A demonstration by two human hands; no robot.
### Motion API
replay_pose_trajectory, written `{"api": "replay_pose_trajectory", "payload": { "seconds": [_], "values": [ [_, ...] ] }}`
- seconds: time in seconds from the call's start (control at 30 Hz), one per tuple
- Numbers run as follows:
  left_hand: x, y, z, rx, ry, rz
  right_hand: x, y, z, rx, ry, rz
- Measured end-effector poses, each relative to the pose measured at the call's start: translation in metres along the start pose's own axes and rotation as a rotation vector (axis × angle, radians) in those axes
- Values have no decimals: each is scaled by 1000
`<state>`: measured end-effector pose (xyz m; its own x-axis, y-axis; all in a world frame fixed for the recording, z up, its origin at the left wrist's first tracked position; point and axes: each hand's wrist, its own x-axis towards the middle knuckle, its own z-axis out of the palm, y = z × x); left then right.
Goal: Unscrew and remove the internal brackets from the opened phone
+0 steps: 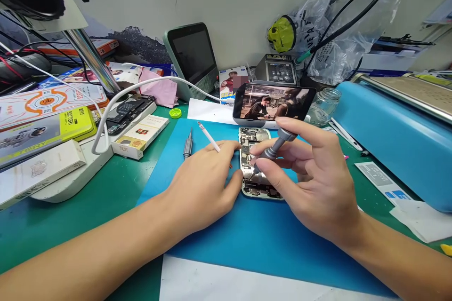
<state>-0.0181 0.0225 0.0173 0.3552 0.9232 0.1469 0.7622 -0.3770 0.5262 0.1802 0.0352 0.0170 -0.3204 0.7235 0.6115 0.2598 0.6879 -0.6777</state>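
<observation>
An opened phone (251, 162) with its circuit boards bare lies on a blue work mat (247, 240). My right hand (310, 183) is pinched round a grey precision screwdriver (277, 145), whose tip points down into the phone's middle. My left hand (203, 183) rests flat on the mat against the phone's left edge, thumb at its lower corner. A white cigarette (209, 137) sits between its fingers. A second grey screwdriver (188, 145) lies on the mat to the left.
A propped phone (273, 102) playing video stands just behind the opened one. Around it are a glass jar (326, 103), a smart display (192, 59), a cigarette box (141, 136), a white cable (116, 103) and boxes at left. A blue machine (395, 141) fills the right.
</observation>
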Motion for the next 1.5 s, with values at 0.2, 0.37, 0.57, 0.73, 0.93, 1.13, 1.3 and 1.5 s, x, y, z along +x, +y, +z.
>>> {"api": "replay_pose_trajectory", "payload": {
  "seconds": [0.2,0.37,0.57,0.73,0.93,1.13,1.3,1.5],
  "values": [
    [-1,1,-2,16,1,-8,0,-3,-1,12,-12,-1],
    [0,0,-1,13,0,-7,-1,-4,-1,9,-14,-15],
    [-1,0,-1,12,-10,-4,-2,-5,-1,7,-20,-11],
    [-1,0,-1,19,-21,-14,-1,-5,-1,-2,-18,12],
    [0,2,-1,-21,-7,5,-4,-3,-1,7,-21,18],
    [-2,7,-1,-72,-6,-8,-8,-3,-2,-3,-22,38],
    [-2,7,-1,-83,-10,-4,-9,-3,-3,-15,-9,27],
    [-2,7,1,-58,4,0,-7,-2,-2,-21,-8,28]
  ]
}}
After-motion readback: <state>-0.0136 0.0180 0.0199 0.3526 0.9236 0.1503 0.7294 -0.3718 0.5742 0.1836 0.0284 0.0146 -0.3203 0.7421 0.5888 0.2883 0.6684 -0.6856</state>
